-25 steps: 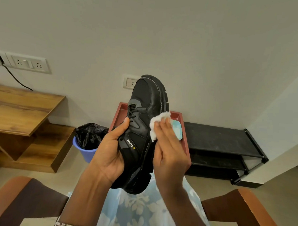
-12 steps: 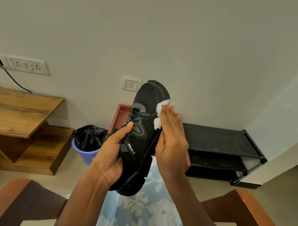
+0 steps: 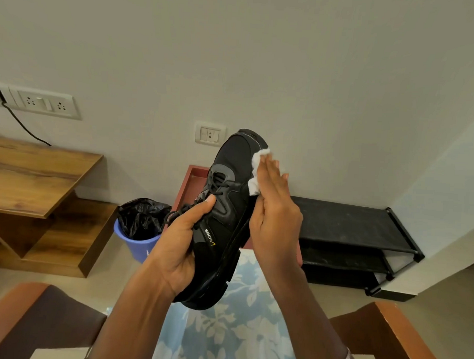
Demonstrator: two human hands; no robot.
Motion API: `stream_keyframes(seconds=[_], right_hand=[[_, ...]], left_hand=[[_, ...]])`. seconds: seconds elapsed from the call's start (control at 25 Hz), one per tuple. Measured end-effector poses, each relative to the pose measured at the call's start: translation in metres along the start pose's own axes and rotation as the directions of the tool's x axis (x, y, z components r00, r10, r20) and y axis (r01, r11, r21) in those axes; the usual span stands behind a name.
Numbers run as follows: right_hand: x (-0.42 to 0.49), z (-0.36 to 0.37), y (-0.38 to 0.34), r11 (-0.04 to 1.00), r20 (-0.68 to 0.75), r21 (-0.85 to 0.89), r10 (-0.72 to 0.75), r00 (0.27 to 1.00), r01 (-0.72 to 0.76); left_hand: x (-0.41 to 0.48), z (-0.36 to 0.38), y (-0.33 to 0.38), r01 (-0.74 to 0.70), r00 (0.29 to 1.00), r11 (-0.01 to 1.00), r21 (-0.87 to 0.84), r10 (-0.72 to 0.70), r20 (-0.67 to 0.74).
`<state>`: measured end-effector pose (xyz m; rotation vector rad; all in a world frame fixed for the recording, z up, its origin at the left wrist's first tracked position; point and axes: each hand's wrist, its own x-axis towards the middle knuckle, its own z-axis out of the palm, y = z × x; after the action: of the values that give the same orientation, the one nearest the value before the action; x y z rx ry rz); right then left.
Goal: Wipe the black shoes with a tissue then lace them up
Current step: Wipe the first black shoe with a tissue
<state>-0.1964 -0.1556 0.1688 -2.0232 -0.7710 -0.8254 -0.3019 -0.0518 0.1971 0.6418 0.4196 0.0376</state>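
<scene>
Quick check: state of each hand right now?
Left hand: grips the black shoe.
Right hand: open, straight fingers press the tissue against the shoe.

The pale floor [image 3: 95, 287] carries a blue bucket [image 3: 135, 246] lined with a black bag [image 3: 142, 216], standing between a low wooden shelf unit [image 3: 40, 176] on the left and a red-rimmed tray table [image 3: 192, 182], with a black tiered rack [image 3: 345, 224] against the wall on the right.
</scene>
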Motion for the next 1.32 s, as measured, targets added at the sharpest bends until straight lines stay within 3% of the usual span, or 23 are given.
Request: stream_keyframes(seconds=[0.28,0.4,0.6,0.76,0.92,1.0,1.2,1.32], right_hand=[[-0.072,0.015,-0.011,0.999,-0.045,0.006,-0.037,0.998,0.037],[-0.049,0.015,-0.002,0.998,-0.022,0.013,-0.066,0.998,0.066],[0.006,0.005,0.005,0.998,-0.003,0.064,0.016,1.000,-0.016],[-0.035,0.011,0.000,1.000,-0.070,0.009,-0.018,0.997,0.019],[-0.077,0.018,-0.002,0.997,0.004,-0.035,-0.063,0.998,0.063],[-0.057,0.015,0.002,0.997,-0.001,-0.001,-0.078,0.997,0.078],[0.012,-0.002,0.009,0.997,0.011,0.069,0.046,0.999,-0.046],[-0.002,-0.004,0.012,0.996,-0.026,0.092,0.023,0.999,-0.020]], left_hand=[[0.002,-0.007,0.001,0.023,1.000,0.998,-0.054,-0.023,-0.009],[0.005,-0.009,0.000,-0.005,1.000,1.000,-0.005,0.004,-0.029],[0.001,-0.004,0.000,-0.024,0.997,0.993,0.117,0.032,-0.064],[0.001,-0.004,0.000,-0.012,0.999,0.999,0.049,0.014,-0.046],[0.004,-0.010,-0.001,-0.012,0.998,1.000,-0.016,0.011,-0.067],[0.004,-0.010,-0.001,-0.030,0.996,0.999,0.013,0.031,-0.080],[0.003,-0.005,-0.006,-0.034,0.990,0.981,0.189,0.059,-0.126],[0.002,-0.005,-0.005,-0.057,0.988,0.981,0.187,0.082,-0.131]])
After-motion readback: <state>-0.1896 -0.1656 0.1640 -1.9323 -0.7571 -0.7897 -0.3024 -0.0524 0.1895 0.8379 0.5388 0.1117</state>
